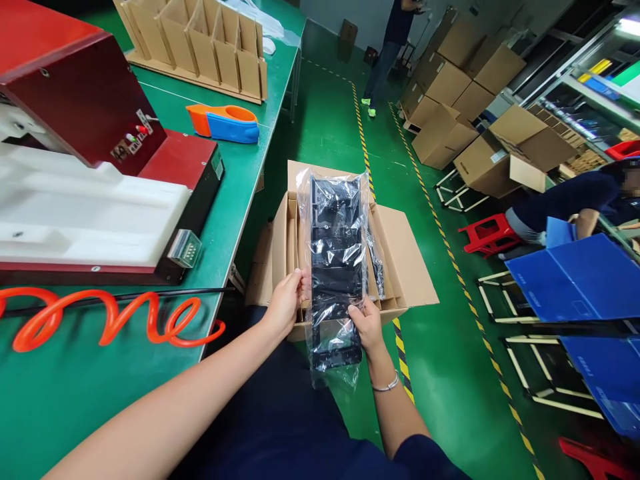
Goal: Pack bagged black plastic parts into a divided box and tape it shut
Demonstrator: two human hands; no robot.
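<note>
A long black plastic part in a clear bag [336, 267] is held upright over an open cardboard box [405, 260] on the floor. My left hand [285, 301] grips the bag's left edge near its lower half. My right hand [367, 325], with a thin bracelet at the wrist, grips the lower right edge. Another bagged black part [376, 260] stands inside the box, just right of the held one.
A green workbench [235, 200] at left carries a red machine with a white fixture [90, 200], an orange coiled hose [110, 319], an orange-blue tape dispenser [225, 123] and a cardboard divider rack [200, 47]. Stacked cartons [465, 100], blue sheets [575, 277], red stools and two other people are at right.
</note>
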